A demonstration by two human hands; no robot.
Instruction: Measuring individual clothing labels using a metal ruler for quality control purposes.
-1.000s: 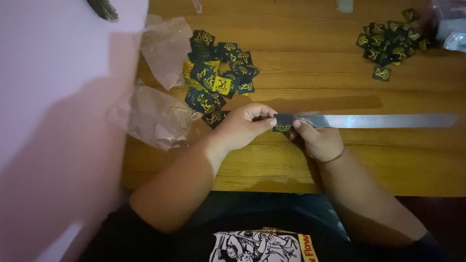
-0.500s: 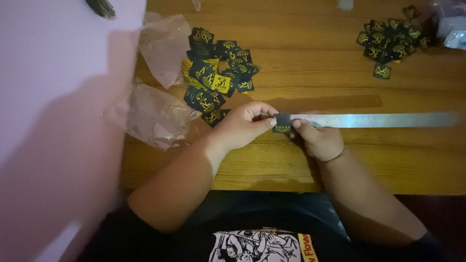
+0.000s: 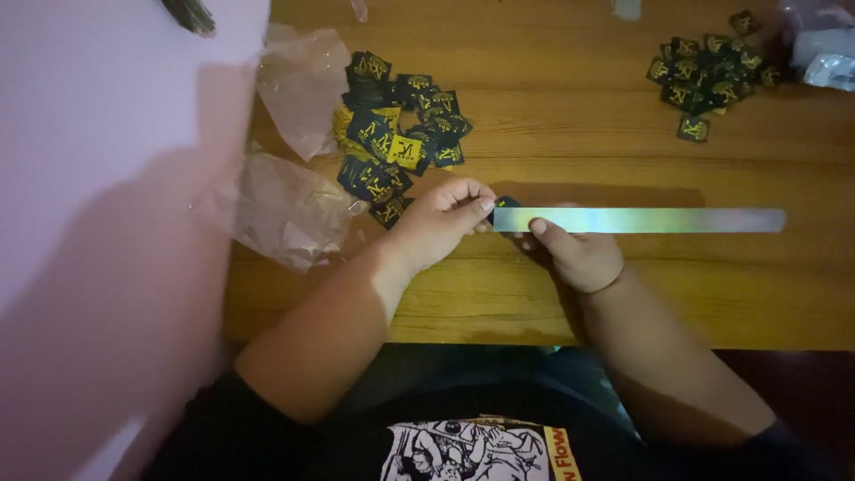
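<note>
Two hands are seen meeting at the near end of a long metal ruler [image 3: 637, 220] that lies flat across a wooden table [image 3: 552, 294]. A small dark label [image 3: 504, 204] is pinched between the thumb and fingertips of the left hand [image 3: 438, 221], right at the ruler's left end; most of the label is hidden by those fingers and by the ruler's edge, so its print cannot be made out. The right hand [image 3: 577, 256] is curled just below the ruler, its thumb pressed on the metal beside the label; the other fingers are folded under and out of sight, and whether anything is held there cannot be told.

One heap of black and yellow labels [image 3: 392, 142] is spread just beyond the left hand, partly overlapping crumpled clear plastic bags [image 3: 285, 209]. A second, smaller heap [image 3: 704, 76] lies well apart near the far right corner, beside a blurred pale wrapper [image 3: 824, 58] cut off by the frame. A pink sheet [image 3: 98, 178] covers the left side, with a dark object [image 3: 189, 13] cropped at the top edge.
</note>
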